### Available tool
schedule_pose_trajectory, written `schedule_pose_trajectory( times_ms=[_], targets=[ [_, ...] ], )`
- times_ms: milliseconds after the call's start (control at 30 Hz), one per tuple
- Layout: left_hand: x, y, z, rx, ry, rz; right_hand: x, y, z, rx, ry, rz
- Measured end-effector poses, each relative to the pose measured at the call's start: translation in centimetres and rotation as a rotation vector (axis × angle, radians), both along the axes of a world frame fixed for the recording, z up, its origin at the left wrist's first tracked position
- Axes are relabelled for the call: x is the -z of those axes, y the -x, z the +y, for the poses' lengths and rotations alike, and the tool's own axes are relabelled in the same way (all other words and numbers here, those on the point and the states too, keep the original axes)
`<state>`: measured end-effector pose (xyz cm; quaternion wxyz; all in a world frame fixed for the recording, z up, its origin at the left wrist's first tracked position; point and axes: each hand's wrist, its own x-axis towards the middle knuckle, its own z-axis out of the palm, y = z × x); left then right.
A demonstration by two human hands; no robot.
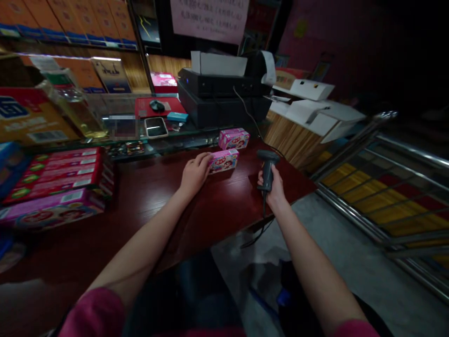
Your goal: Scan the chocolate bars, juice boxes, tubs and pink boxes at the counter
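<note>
My left hand (195,174) is closed around the left end of a small pink box (224,162) that stands on the dark red counter (140,196). Just behind it stands a second pink box (234,138) of the same look, untouched. In my right hand (276,185) is a dark grey handheld barcode scanner (267,169), gripped by its handle and held above the counter's right part. Its cable hangs down past the counter's front edge. Some fingers of both hands are hidden behind what they hold.
At the left lie red boxes (59,171) and a longer pink box (52,207). Behind the counter are a phone (156,127), a mouse (156,106), a bottle (75,103) and a black machine (224,89). A metal rack (382,187) stands at the right.
</note>
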<state>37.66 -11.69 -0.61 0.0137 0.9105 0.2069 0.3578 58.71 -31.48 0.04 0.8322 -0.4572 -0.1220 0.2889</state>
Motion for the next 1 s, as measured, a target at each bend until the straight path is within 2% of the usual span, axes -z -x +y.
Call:
schedule_pose_trajectory(
  times_ms=[133,267,400,600,700,800,900,1000],
  targets=[
    [0.0,-6.5,0.8,0.055,-0.017,0.059,0.4,-1.4,0.0,0.032,-0.033,0.061],
    [0.0,-10.9,1.7,0.065,-0.019,0.013,1.0,-1.6,0.2,0.02,-0.019,0.049],
    [0.3,-12.8,2.2,0.09,-0.035,0.021,1.2,-1.7,0.0,-0.007,-0.026,0.048],
    [0.5,-13.0,2.1,0.034,0.005,0.1,0.4,-1.6,-0.1,-0.06,-0.012,0.092],
    [0.2,-11.9,0.8,0.013,0.008,0.156,-0.3,-1.1,-0.5,-0.104,0.017,0.066],
    [0.1,-8.7,-1.3,0.004,-0.054,0.175,-0.8,0.0,-1.2,-0.204,0.012,0.013],
    [0.5,-3.1,-3.1,-0.023,-0.156,0.17,-0.8,2.2,-1.1,-0.326,0.038,0.021],
    [1.0,4.3,-3.1,-0.08,-0.259,0.147,-0.4,6.6,0.8,-0.415,0.087,-0.025]
  ],
)
